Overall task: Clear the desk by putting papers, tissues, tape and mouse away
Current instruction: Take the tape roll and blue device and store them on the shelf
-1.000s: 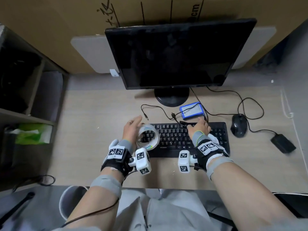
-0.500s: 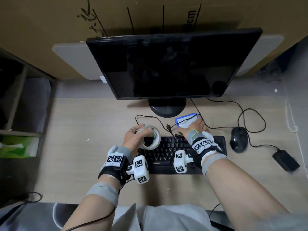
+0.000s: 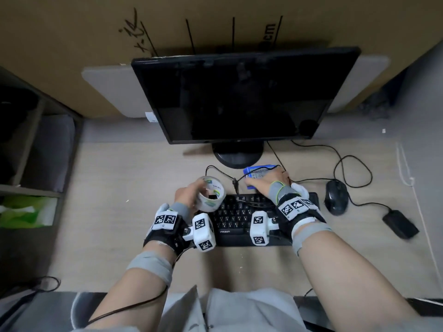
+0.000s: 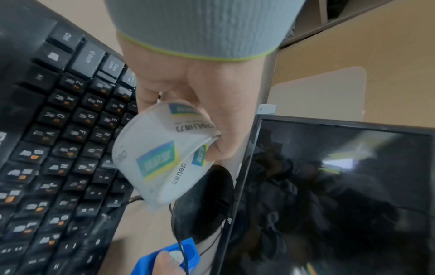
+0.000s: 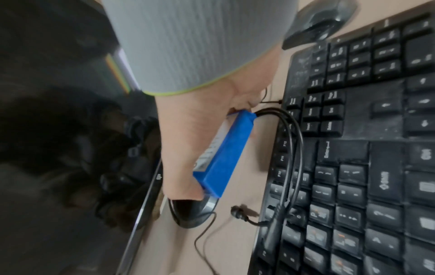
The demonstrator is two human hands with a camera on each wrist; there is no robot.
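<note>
My left hand grips a clear tape roll with blue and yellow labels, held tilted above the keyboard's left end; the left wrist view shows fingers curled round the tape roll. My right hand lies over a blue box behind the keyboard. In the right wrist view, thumb and fingers clamp the blue box by its edges, and black cables come out of its near end. The black mouse sits on the desk to the right, untouched. A green tissue box stands in the left shelf.
A black keyboard lies in front of the monitor, whose round foot is just beyond the blue box. Loose cables run to the mouse and to a black adapter. A shelf unit borders the desk's left side.
My right hand moved forward from the keyboard onto the blue box and took hold of it. My left hand kept the tape roll and shifted slightly forward, tilting it.
</note>
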